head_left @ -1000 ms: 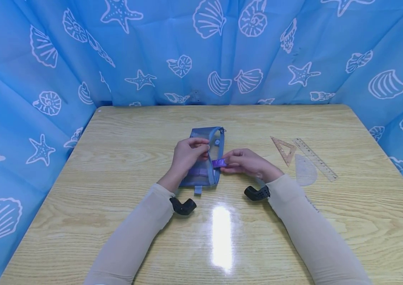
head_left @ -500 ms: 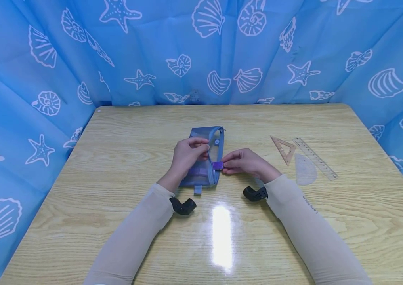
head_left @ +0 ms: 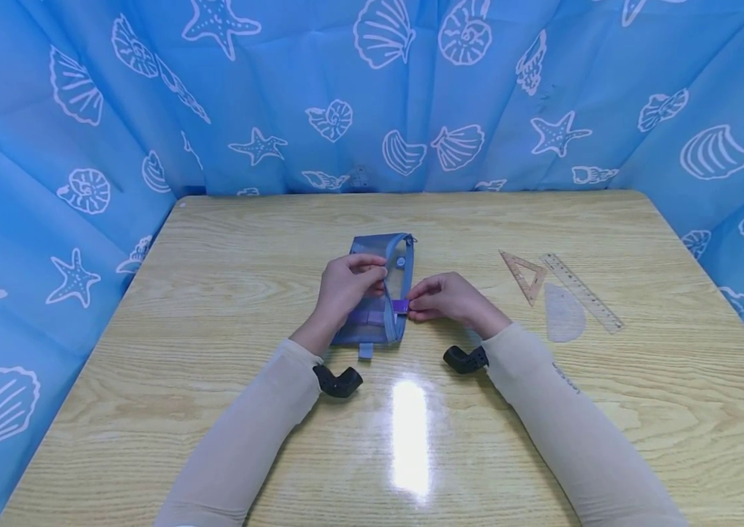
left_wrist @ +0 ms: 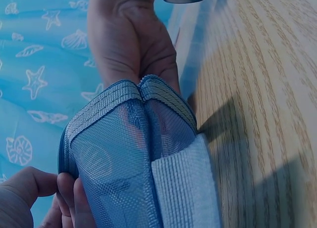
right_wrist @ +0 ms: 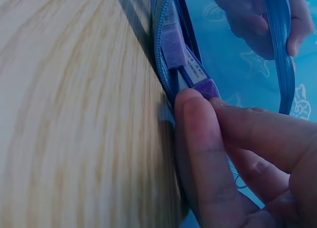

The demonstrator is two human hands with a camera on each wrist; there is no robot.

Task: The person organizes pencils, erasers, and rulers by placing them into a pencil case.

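A blue mesh zipper pouch (head_left: 369, 245) lies on the table, its zipped mouth spread apart on the right. My left hand (head_left: 345, 289) pinches the upper edge of that mouth between thumb and fingers, also seen in the left wrist view. With thumb and fingertips, my right hand (head_left: 453, 301) holds the end of a small purple block (head_left: 401, 307) with a white printed side, partly inside the mouth. Its exact kind is unclear. Another purple block (right_wrist: 173, 45) lies inside the pouch beside it. A light fabric tab (left_wrist: 185, 188) sticks out from the pouch's near end.
Right of my right hand lie a triangular set square (head_left: 521, 277), a clear ruler (head_left: 582, 294) and a pale translucent protractor (head_left: 564, 315). A blue shell-patterned curtain (head_left: 358, 88) surrounds the table's back and sides.
My right hand has moved slightly left, and the purple block has slid further into the pouch mouth. My left hand stays in place on the edge.
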